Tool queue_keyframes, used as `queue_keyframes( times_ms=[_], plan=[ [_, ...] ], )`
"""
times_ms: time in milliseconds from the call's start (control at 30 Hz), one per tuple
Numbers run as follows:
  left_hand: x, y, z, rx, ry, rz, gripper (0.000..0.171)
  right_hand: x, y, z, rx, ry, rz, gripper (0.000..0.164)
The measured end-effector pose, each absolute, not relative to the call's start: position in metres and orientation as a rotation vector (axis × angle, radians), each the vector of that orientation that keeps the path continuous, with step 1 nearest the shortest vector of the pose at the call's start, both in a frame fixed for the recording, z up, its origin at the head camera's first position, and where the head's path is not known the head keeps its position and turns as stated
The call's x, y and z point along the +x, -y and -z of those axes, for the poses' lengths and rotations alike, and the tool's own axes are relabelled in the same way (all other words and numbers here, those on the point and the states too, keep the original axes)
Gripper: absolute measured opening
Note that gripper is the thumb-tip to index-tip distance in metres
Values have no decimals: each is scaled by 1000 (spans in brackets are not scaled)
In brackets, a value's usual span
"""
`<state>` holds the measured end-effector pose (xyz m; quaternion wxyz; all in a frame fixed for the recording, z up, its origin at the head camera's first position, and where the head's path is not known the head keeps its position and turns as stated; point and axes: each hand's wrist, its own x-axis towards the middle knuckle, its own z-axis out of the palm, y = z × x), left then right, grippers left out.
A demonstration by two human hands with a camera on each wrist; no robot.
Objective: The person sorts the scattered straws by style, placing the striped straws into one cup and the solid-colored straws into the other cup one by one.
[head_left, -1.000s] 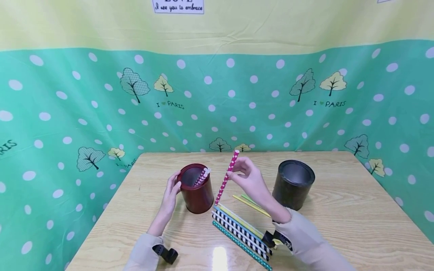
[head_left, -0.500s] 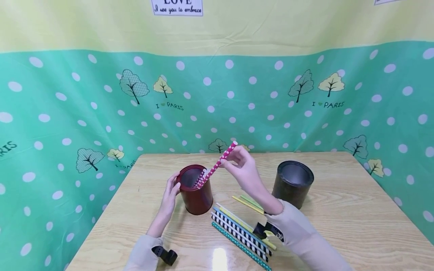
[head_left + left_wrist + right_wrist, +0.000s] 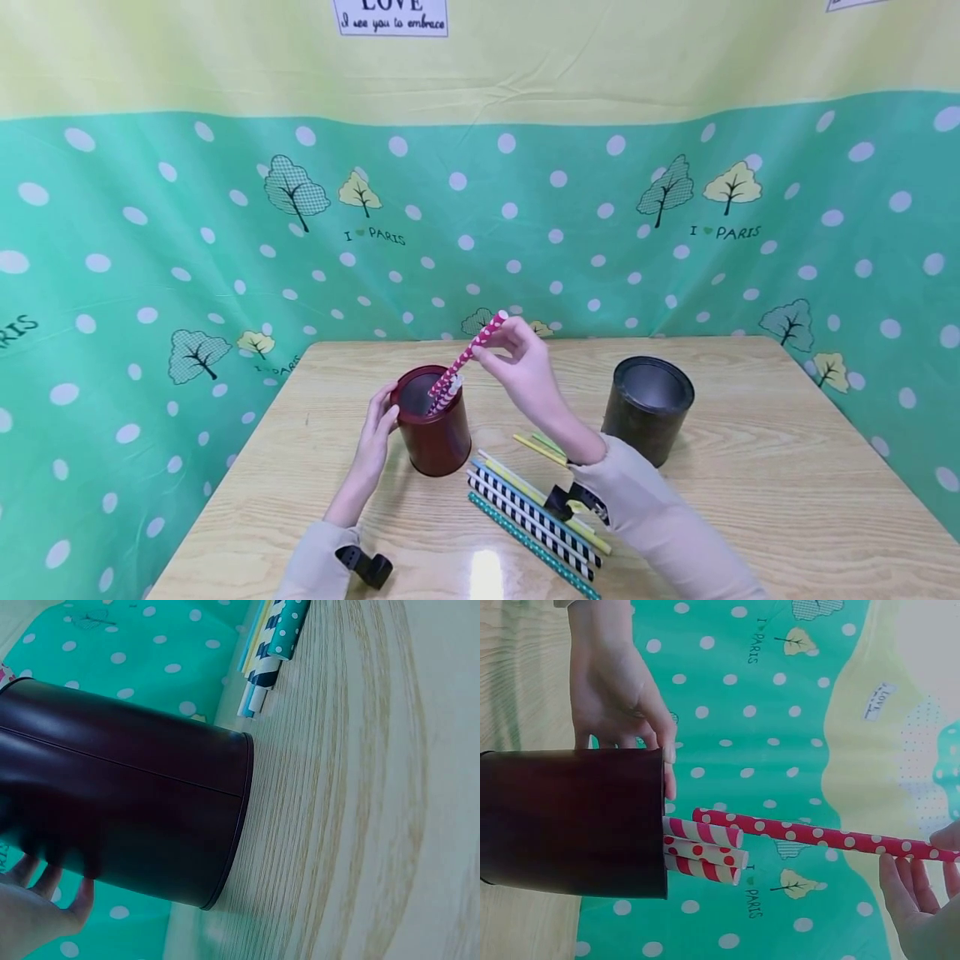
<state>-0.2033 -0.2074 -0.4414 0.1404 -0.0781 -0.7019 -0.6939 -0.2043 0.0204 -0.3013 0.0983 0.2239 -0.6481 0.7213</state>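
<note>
My left hand (image 3: pixel 372 442) holds the dark red can (image 3: pixel 437 447) at its left side, thumb and fingers near the rim. The can stands upright on the table. Several pink-and-white and red-and-white patterned paper straws (image 3: pixel 705 851) lean inside it, their tops jutting above the rim. My right hand (image 3: pixel 527 367) pinches a deep pink paper straw with white dots (image 3: pixel 467 353) near its upper end. That straw tilts down to the left. Its lower end hangs over the can's mouth, a little above the rim in the right wrist view.
A row of loose paper straws (image 3: pixel 525 521), striped, dotted and plain, lies in front of the can. A yellow straw (image 3: pixel 534 447) and a green one lie behind them, partly under my right forearm. A black can (image 3: pixel 649 412) stands at the right. A patterned cloth (image 3: pixel 480 208) hangs behind the table.
My right hand has moved left with the dotted straw, tilting it so its lower end went from above the loose straws to over the can's mouth. My left hand stays on the can.
</note>
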Motion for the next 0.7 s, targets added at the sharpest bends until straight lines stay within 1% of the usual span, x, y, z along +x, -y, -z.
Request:
queue_keyframes(
  times_ms=[333, 700],
  plan=[
    [-202, 207, 442, -269, 2026, 1984, 40, -209, -14, 309, 680, 1934, -2132, 26],
    [-204, 208, 443, -268, 2000, 2002, 41, -211, -30, 326, 707, 2102, -2052, 25]
  ],
)
